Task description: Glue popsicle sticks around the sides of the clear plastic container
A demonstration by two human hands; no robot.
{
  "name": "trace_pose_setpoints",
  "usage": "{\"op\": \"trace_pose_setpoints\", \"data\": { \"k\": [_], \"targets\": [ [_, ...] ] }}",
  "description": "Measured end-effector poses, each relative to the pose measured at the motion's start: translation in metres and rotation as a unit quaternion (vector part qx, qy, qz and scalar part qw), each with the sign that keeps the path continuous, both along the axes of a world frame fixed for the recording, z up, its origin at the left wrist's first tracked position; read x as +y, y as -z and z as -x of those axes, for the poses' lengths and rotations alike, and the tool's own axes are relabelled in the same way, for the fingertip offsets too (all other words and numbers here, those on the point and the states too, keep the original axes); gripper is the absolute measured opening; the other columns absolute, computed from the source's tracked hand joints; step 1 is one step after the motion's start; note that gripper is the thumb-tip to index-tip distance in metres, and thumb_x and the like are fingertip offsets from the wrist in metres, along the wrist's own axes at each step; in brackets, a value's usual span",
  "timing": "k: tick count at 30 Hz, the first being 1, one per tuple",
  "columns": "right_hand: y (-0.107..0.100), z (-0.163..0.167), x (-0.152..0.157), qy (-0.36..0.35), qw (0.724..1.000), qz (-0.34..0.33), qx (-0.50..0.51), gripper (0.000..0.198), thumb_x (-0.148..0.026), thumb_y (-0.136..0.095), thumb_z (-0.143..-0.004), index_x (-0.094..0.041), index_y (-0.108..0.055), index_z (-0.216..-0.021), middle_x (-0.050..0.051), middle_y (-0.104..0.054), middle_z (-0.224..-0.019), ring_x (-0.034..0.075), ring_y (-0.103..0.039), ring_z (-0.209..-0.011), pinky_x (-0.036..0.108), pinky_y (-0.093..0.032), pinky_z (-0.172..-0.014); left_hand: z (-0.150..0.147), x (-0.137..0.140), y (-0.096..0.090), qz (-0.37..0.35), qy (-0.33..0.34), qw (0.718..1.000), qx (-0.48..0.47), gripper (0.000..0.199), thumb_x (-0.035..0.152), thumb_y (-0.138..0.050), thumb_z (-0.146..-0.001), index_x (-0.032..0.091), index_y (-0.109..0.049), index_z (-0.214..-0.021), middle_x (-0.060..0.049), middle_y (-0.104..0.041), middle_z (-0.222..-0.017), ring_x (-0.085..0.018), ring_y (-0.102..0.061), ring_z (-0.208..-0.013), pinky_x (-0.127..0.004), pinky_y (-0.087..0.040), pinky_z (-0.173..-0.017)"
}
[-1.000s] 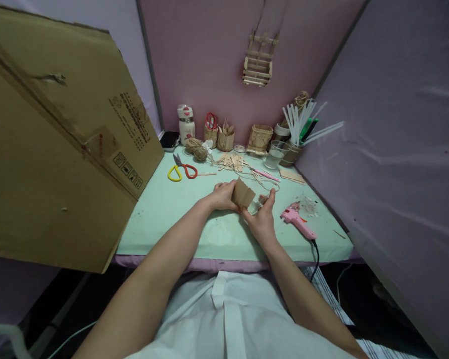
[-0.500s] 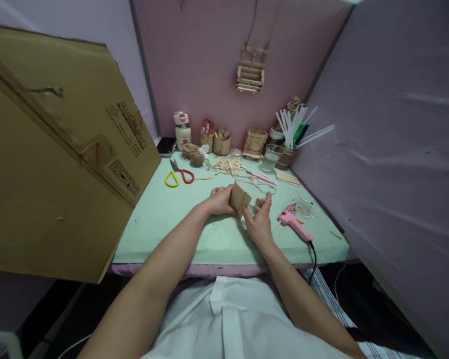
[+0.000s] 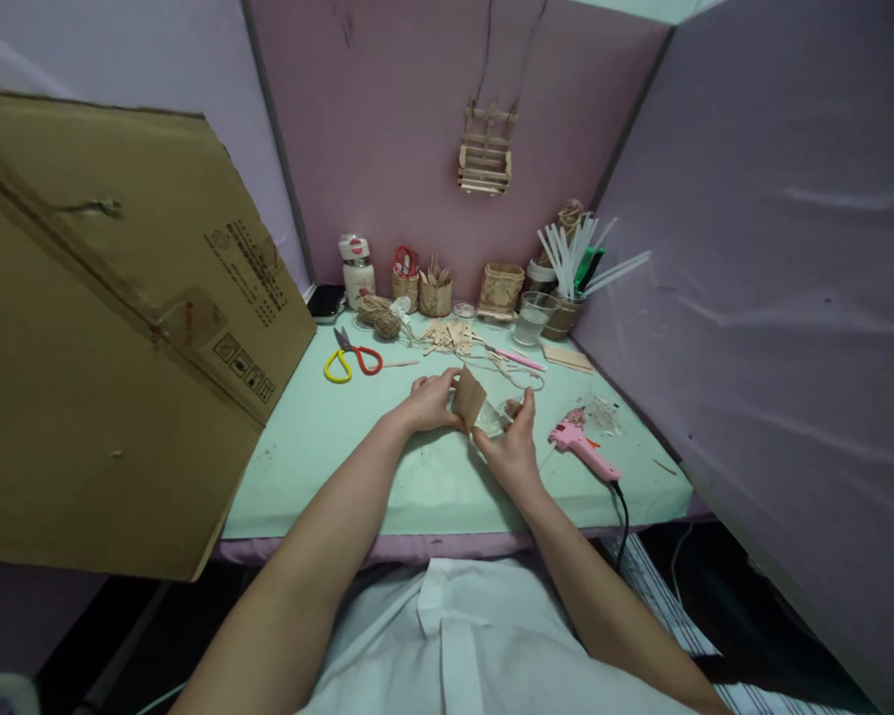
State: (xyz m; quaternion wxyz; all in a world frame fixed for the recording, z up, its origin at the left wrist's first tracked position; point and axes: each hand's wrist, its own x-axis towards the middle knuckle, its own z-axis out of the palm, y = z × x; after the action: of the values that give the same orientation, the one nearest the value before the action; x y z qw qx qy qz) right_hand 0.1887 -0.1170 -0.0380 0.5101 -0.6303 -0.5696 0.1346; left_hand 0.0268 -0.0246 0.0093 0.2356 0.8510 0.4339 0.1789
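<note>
In the head view, taking the brown panel as the clock's centre and twelve as away from the person, the left hand is at nine o'clock, its thumb and fingers pinching the panel's edge. This seems meant to hold it upright and leave its face free. The right hand is at four o'clock, thumb and fingers set wide around a clear piece just beside the panel; the thumb lies by the panel's lower corner, probably to steady the two together. Whether panel and clear piece are joined cannot be told. Both are above the middle of the table.

The pink glue gun lies near four o'clock, grip toward the near right, apparently kept handy for the right hand. Scissors lie near ten o'clock and loose wooden sticks at eleven, likely set back to leave working room.

Against a second ago, the panel is turned more edge-on and looks narrower, while more of the clear piece shows. The head has tilted, so the back wall fills more of the view; gun and scissors keep their places on the table.
</note>
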Motion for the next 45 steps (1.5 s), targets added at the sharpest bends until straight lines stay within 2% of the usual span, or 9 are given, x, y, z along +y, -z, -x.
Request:
{"op": "trace_pose_setpoints", "data": {
  "k": [6,10,15,19,26,31,37,40,45],
  "targets": [
    [0.001,0.0,-0.002,0.034,0.999,-0.007,-0.028,0.11,-0.038,-0.071,-0.066,-0.012,-0.01,-0.153,0.016,-0.048,-0.12,0.031,-0.048,-0.112,0.054,-0.044,-0.1,0.01,0.013,0.005,0.057,-0.039,0.99,-0.122,0.072,0.022,-0.064,-0.075,0.022,-0.036,-0.141,-0.014,-0.057,-0.137,-0.026,-0.054,-0.128,-0.044,-0.04,-0.108],
    [0.004,0.0,0.002,0.013,1.0,0.0,-0.012,0.111,-0.042,-0.071,-0.068,-0.013,-0.007,-0.154,0.02,-0.044,-0.134,0.032,-0.046,-0.124,0.053,-0.043,-0.103,-0.004,0.016,0.008,0.136,-0.112,0.943,-0.281,0.052,0.039,-0.045,-0.092,0.022,-0.037,-0.141,-0.014,-0.047,-0.149,-0.021,-0.044,-0.139,-0.043,-0.038,-0.113],
    [0.007,0.001,0.005,-0.03,0.999,0.03,-0.006,0.099,-0.042,-0.066,-0.075,-0.016,-0.014,-0.154,0.022,-0.038,-0.151,0.033,-0.044,-0.136,0.052,-0.042,-0.107,-0.031,0.0,0.009,0.264,-0.061,0.885,-0.379,0.08,0.074,-0.008,-0.09,0.025,-0.036,-0.146,-0.009,-0.045,-0.152,-0.025,-0.038,-0.144,-0.042,-0.041,-0.112],
    [0.003,0.003,0.006,-0.034,0.998,0.036,-0.041,0.092,-0.038,-0.066,-0.074,-0.014,-0.024,-0.152,0.02,-0.041,-0.151,0.033,-0.039,-0.142,0.052,-0.038,-0.112,-0.038,-0.011,0.011,0.289,0.077,0.863,-0.408,0.082,0.08,-0.016,-0.086,0.028,-0.04,-0.145,-0.008,-0.061,-0.138,-0.028,-0.054,-0.131,-0.045,-0.045,-0.108],
    [-0.022,-0.004,-0.006,-0.084,0.989,0.089,-0.087,0.091,-0.037,-0.067,-0.075,-0.012,-0.025,-0.152,0.022,-0.04,-0.152,0.033,-0.038,-0.142,0.051,-0.036,-0.113,-0.032,-0.009,0.014,0.259,0.033,0.889,-0.377,0.087,0.083,-0.01,-0.083,0.031,-0.033,-0.149,-0.007,-0.057,-0.143,-0.027,-0.051,-0.133,-0.044,-0.043,-0.109],
    [-0.063,-0.06,-0.008,-0.083,0.976,0.071,-0.188,0.078,-0.048,-0.07,-0.078,-0.017,-0.044,-0.144,0.017,-0.054,-0.141,0.033,-0.052,-0.13,0.047,-0.043,-0.106,-0.024,0.0,0.017,0.238,-0.117,0.882,-0.389,0.083,0.075,-0.008,-0.089,0.021,-0.028,-0.149,-0.013,-0.032,-0.159,-0.023,-0.035,-0.146,-0.038,-0.036,-0.115],
    [-0.108,-0.175,0.047,0.038,0.919,0.182,-0.348,0.027,-0.031,-0.055,-0.092,-0.016,-0.072,-0.107,0.014,-0.074,-0.106,0.026,-0.068,-0.101,0.033,-0.048,-0.085,-0.021,0.007,0.017,0.196,-0.215,0.832,-0.472,0.075,0.076,-0.028,-0.088,0.015,-0.046,-0.128,-0.02,-0.057,-0.133,-0.025,-0.056,-0.125,-0.038,-0.044,-0.103],
    [-0.101,-0.214,0.078,0.057,0.89,0.237,-0.387,0.023,-0.028,-0.055,-0.094,-0.013,-0.072,-0.097,0.013,-0.073,-0.098,0.024,-0.068,-0.097,0.035,-0.05,-0.084,-0.022,0.008,0.019,0.184,-0.236,0.821,-0.487,0.069,0.076,-0.039,-0.084,0.016,-0.054,-0.113,-0.016,-0.063,-0.116,-0.025,-0.06,-0.112,-0.038,-0.047,-0.095],
    [-0.064,-0.24,0.116,0.026,0.854,0.28,-0.437,0.03,-0.037,-0.058,-0.095,-0.02,-0.06,-0.12,0.008,-0.062,-0.123,0.019,-0.063,-0.104,0.04,-0.055,-0.089,-0.021,0.008,0.021,0.163,-0.244,0.82,-0.492,0.058,0.073,-0.048,-0.081,0.018,-0.057,-0.098,-0.01,-0.063,-0.101,-0.021,-0.061,-0.099,-0.032,-0.049,-0.079]
  ]
}}
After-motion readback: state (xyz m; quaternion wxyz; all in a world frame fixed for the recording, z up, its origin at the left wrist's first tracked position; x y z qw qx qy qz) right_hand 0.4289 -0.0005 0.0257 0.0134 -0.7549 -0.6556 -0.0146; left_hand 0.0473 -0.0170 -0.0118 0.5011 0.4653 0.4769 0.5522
